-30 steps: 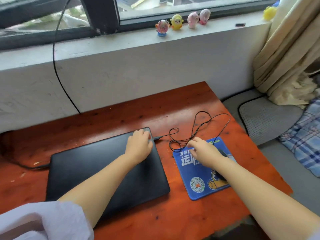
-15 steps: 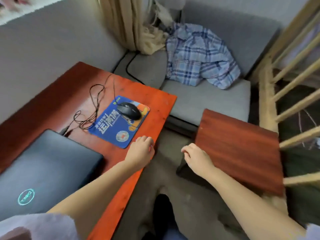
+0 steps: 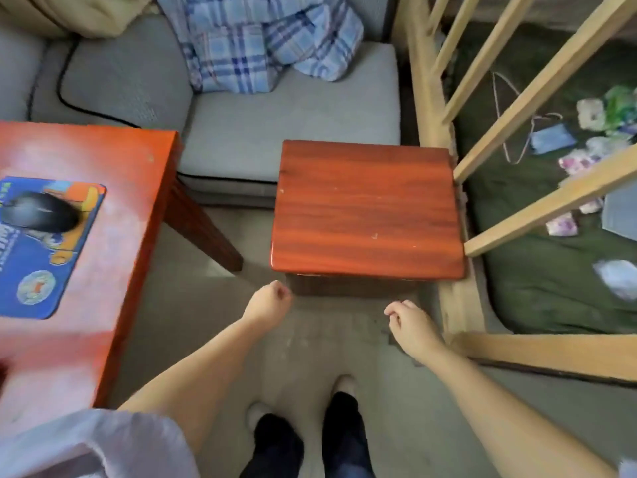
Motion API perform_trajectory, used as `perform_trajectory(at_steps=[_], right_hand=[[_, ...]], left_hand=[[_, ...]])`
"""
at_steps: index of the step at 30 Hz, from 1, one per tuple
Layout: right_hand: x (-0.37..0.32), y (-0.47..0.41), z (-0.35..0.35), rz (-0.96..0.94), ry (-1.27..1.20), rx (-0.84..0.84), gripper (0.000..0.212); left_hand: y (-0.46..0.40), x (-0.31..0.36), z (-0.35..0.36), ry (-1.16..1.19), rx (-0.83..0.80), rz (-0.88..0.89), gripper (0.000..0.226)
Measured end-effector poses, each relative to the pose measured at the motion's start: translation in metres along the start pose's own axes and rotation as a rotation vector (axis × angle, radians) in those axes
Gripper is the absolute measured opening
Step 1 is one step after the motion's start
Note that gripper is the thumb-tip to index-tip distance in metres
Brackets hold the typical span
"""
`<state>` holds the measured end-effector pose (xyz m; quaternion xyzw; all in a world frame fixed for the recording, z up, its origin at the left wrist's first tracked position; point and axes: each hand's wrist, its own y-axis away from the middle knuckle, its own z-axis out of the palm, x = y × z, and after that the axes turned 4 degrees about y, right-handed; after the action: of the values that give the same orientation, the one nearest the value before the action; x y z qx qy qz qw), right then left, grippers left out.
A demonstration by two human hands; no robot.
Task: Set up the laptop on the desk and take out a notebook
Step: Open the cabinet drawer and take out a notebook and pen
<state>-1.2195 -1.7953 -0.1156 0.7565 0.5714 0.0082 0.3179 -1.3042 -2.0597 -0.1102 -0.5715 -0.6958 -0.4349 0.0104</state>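
Note:
The red-brown desk fills the left edge, carrying a blue mouse pad with a black mouse on it. The laptop is out of view and no notebook shows. A small red-brown wooden cabinet stands ahead of me. My left hand hangs just below its front left corner, fingers curled into a loose fist with nothing in it. My right hand hovers below its front right part, fingers bent and empty. The cabinet's front face is hidden in shadow.
A grey cushion seat with a blue plaid shirt lies behind the cabinet. A pale wooden railing runs along the right, with a green mat and scattered litter beyond. My feet stand on the grey floor.
My view has swung right, from the laptop and mouse pad to the small cabinet. Both hands left the desk and now hang in front of the cabinet.

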Motion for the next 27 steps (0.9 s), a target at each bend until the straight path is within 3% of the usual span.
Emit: perform_trajectory(at_steps=[4, 7, 10, 14, 19, 27], right_hand=[[0.045, -0.037, 0.017, 0.191, -0.206, 0.025, 0.027], [0.065, -0.07, 0.032, 0.421, -0.502, 0.12, 0.042], [0.081, -0.099, 0.048, 0.565, -0.65, 0.257, 0.053], [0.084, -0.117, 0.072, 0.546, -0.756, 0.389, 0.059], [0.086, -0.129, 0.058, 0.604, -0.837, 0.519, 0.07], [0.099, -0.126, 0.05, 0.598, -0.815, 0.499, 0.059]], left_hand=[[-0.035, -0.009, 0.048, 0.096, 0.007, -0.157, 0.039], [-0.06, -0.019, 0.076, 0.217, 0.032, -0.077, 0.065], [-0.083, -0.03, 0.1, 0.349, 0.142, -0.027, 0.071], [-0.104, -0.042, 0.117, 0.489, 0.297, 0.029, 0.068], [-0.115, -0.046, 0.113, 0.543, 0.352, -0.002, 0.061], [-0.11, -0.042, 0.107, 0.405, 0.415, -0.018, 0.047]])
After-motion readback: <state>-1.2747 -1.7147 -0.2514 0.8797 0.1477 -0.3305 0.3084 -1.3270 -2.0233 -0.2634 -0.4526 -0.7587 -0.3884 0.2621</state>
